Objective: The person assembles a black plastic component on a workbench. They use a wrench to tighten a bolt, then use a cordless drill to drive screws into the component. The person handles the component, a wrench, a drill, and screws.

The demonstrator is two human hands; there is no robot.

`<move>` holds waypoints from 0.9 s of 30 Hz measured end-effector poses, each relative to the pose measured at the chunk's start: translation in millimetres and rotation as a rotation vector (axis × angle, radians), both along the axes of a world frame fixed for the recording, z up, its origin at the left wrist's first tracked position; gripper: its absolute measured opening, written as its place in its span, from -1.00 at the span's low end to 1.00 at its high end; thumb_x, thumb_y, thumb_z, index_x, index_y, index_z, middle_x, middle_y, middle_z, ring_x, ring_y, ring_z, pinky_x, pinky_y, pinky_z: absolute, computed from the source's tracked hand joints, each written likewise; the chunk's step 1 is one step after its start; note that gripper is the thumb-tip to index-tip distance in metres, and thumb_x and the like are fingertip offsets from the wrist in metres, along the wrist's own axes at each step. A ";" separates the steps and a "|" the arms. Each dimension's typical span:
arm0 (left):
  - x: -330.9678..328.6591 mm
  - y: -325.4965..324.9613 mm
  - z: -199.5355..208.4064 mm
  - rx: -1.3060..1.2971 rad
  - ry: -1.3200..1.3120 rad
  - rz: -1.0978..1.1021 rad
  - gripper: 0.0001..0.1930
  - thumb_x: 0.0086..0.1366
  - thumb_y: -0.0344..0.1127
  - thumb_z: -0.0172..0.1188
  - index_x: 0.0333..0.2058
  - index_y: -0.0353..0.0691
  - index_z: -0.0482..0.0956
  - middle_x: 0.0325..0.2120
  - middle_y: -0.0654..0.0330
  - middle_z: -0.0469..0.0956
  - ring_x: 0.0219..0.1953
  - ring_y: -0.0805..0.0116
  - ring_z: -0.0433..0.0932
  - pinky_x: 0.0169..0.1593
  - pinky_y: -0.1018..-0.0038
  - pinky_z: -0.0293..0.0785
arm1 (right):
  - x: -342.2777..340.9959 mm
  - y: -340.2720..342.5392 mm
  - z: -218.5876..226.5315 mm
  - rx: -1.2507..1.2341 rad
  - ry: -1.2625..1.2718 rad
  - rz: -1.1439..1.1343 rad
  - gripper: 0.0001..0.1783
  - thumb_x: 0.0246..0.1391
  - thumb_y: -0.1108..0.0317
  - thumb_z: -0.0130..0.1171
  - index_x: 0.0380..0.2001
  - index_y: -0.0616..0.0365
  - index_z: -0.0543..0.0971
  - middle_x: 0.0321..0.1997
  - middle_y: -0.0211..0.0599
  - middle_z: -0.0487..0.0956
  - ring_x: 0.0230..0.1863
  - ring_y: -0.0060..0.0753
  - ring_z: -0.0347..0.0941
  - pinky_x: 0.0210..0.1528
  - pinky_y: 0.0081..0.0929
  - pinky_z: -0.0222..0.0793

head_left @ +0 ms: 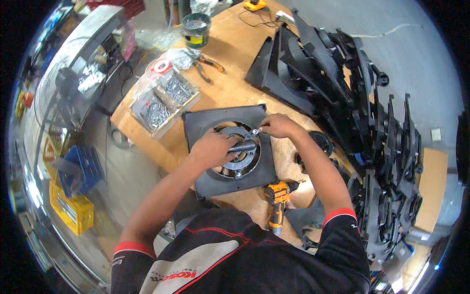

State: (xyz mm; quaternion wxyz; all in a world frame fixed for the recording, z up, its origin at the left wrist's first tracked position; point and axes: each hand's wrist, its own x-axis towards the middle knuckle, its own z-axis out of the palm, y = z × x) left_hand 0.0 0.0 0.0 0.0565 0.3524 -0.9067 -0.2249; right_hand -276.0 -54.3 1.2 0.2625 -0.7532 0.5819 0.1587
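the right hand [280,125] pinches a bolt [255,132] that could tip if the ring [247,160] slides under the left hand [211,148], whose grip i can't make out.

Bright light falls on the table [230,81]. A shiny white spot glows just right of the orange drill [277,196], toward the table's near edge. The screws [155,112] by the left corner sparkle. The dark square panel [267,164] looks quite clear. Out toward the round black rim, straight things bend, colors smudge, and white light glares at the lower left.
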 end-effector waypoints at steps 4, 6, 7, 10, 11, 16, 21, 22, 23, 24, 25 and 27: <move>1.0 0.5 7.2 0.033 -0.086 0.005 -0.52 0.20 0.07 0.23 -0.02 -0.11 0.54 -0.39 0.10 0.63 -0.26 0.04 0.65 0.00 0.16 0.46 | 4.9 -20.8 -8.2 0.059 0.003 0.135 -0.62 0.07 0.00 0.23 -0.13 -0.07 0.71 -0.13 -0.16 0.68 -0.04 -0.05 0.58 0.07 -0.08 0.39; 4.0 1.0 7.5 0.014 -0.090 0.020 -0.56 0.20 0.04 0.22 -0.04 -0.09 0.56 -0.41 0.10 0.64 -0.28 0.05 0.65 -0.02 0.18 0.47 | 6.1 -31.5 -17.4 0.097 -0.041 0.154 -0.61 0.06 -0.01 0.25 -0.13 -0.04 0.71 -0.15 -0.14 0.68 -0.06 -0.04 0.59 0.04 -0.07 0.40; 2.3 2.0 8.5 -0.002 -0.081 0.032 -0.58 0.20 0.01 0.23 -0.06 -0.08 0.58 -0.42 0.10 0.64 -0.29 0.07 0.65 -0.02 0.19 0.47 | 1.4 -36.4 -20.0 0.117 -0.074 0.160 -0.61 0.05 0.00 0.26 -0.15 -0.02 0.71 -0.17 -0.12 0.69 -0.09 -0.04 0.60 0.01 -0.10 0.42; -0.7 4.6 -0.3 -0.012 -0.075 0.068 -0.62 0.20 0.00 0.22 -0.09 -0.06 0.60 -0.42 0.09 0.65 -0.31 0.08 0.65 -0.07 0.18 0.50 | -0.8 -35.5 -19.8 0.163 -0.132 0.128 -0.60 0.02 0.02 0.30 -0.18 0.04 0.71 -0.21 -0.09 0.69 -0.15 -0.02 0.61 -0.06 -0.18 0.47; -1.3 6.6 -3.7 -0.009 -0.078 0.076 -0.63 0.21 0.01 0.22 -0.10 -0.06 0.60 -0.42 0.09 0.65 -0.31 0.07 0.66 -0.09 0.16 0.52 | -0.2 -34.3 -17.5 0.176 -0.144 0.108 -0.60 0.02 0.02 0.31 -0.19 0.06 0.71 -0.21 -0.07 0.68 -0.17 -0.02 0.61 -0.07 -0.21 0.48; -5.7 8.3 18.7 0.099 -0.131 0.144 -0.61 0.21 0.05 0.22 -0.11 -0.06 0.55 -0.45 0.04 0.64 -0.37 -0.02 0.65 -0.25 0.10 0.56 | -9.0 0.9 -23.2 0.004 -0.192 -0.036 -0.60 0.09 0.01 0.22 -0.25 0.15 0.69 -0.21 0.01 0.66 -0.14 0.09 0.59 -0.04 -0.11 0.45; -6.1 11.0 19.8 0.077 -0.144 0.169 -0.61 0.20 0.02 0.23 -0.09 -0.05 0.55 -0.47 0.03 0.65 -0.37 0.01 0.65 -0.25 0.13 0.57 | 13.5 61.6 -42.3 -0.056 -0.200 -0.463 -0.54 0.24 0.01 0.06 -0.16 0.23 0.63 -0.17 0.14 0.63 -0.08 0.16 0.55 -0.01 -0.13 0.41; -6.8 11.7 20.1 0.082 -0.142 0.183 -0.61 0.20 0.02 0.23 -0.09 -0.05 0.55 -0.47 0.03 0.65 -0.37 0.00 0.65 -0.25 0.13 0.57 | 26.9 70.1 -29.0 -0.086 -0.191 -0.536 -0.53 0.25 0.00 0.04 -0.17 0.23 0.63 -0.19 0.17 0.62 -0.09 0.18 0.55 -0.02 -0.13 0.41; -6.5 12.4 20.7 0.087 -0.140 0.199 -0.60 0.19 0.03 0.24 -0.09 -0.06 0.55 -0.48 0.03 0.64 -0.37 0.00 0.65 -0.25 0.13 0.57 | 26.4 71.8 -33.3 -0.100 -0.220 -0.541 -0.53 0.24 0.00 0.04 -0.17 0.23 0.63 -0.21 0.17 0.62 -0.10 0.18 0.55 -0.02 -0.13 0.41; -6.9 11.0 23.2 0.086 -0.137 0.206 -0.60 0.19 0.03 0.24 -0.09 -0.06 0.55 -0.48 0.03 0.64 -0.38 0.00 0.65 -0.24 0.13 0.56 | 26.6 72.6 -34.0 -0.122 -0.251 -0.555 -0.53 0.24 0.00 0.04 -0.18 0.22 0.63 -0.22 0.17 0.62 -0.11 0.19 0.55 -0.03 -0.13 0.42; -6.9 10.5 23.4 0.084 -0.128 0.195 -0.59 0.19 0.03 0.24 -0.09 -0.08 0.56 -0.49 0.02 0.64 -0.38 0.00 0.65 -0.24 0.13 0.56 | 26.4 72.7 -33.7 -0.143 -0.281 -0.567 -0.53 0.24 -0.01 0.04 -0.18 0.22 0.63 -0.23 0.17 0.62 -0.12 0.20 0.55 -0.04 -0.13 0.42; -6.3 9.6 19.2 0.083 -0.108 0.184 -0.59 0.19 0.04 0.24 -0.11 -0.11 0.56 -0.49 0.01 0.64 -0.38 -0.01 0.65 -0.24 0.13 0.56 | 24.3 67.9 -21.9 -0.128 -0.199 -0.500 -0.54 0.22 -0.03 0.05 -0.18 0.15 0.66 -0.21 0.09 0.64 -0.11 0.16 0.56 -0.03 -0.11 0.44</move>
